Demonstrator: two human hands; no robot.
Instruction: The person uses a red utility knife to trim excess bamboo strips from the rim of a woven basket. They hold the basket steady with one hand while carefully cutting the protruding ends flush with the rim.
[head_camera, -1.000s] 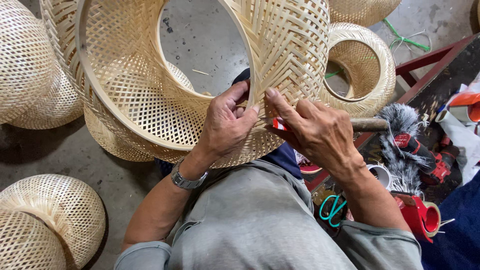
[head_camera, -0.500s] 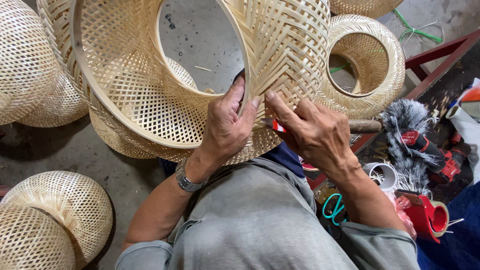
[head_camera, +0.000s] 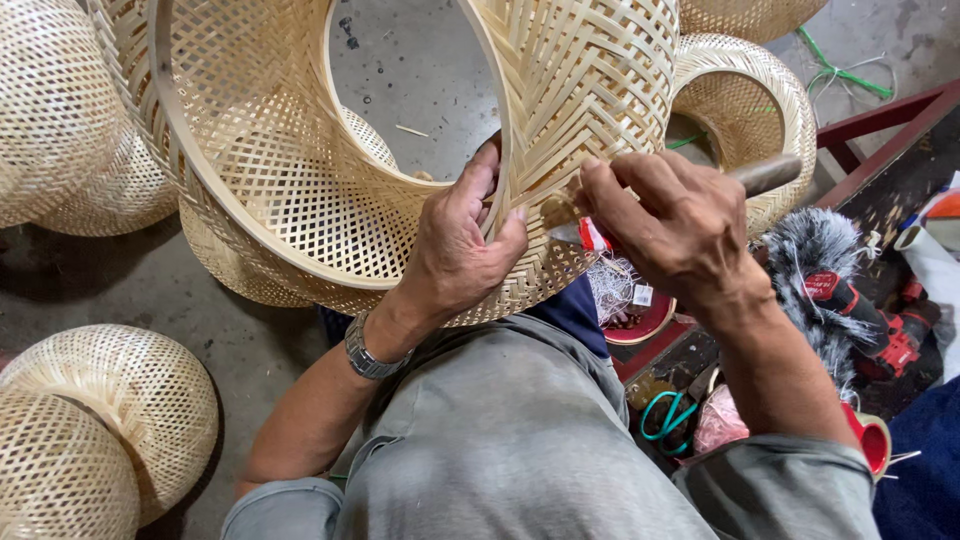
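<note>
while the left hand (head_camera: 455, 255) pinches the rim of the woven bamboo shade (head_camera: 420, 150) resting over the lap, the right hand (head_camera: 680, 225) is closed around a wooden-handled tool (head_camera: 765, 173); a slip of it could probably split a strip or nick the thumb

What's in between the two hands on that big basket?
In the head view, a patch of woven bamboo basket wall lies between the left hand and the right hand.
</note>
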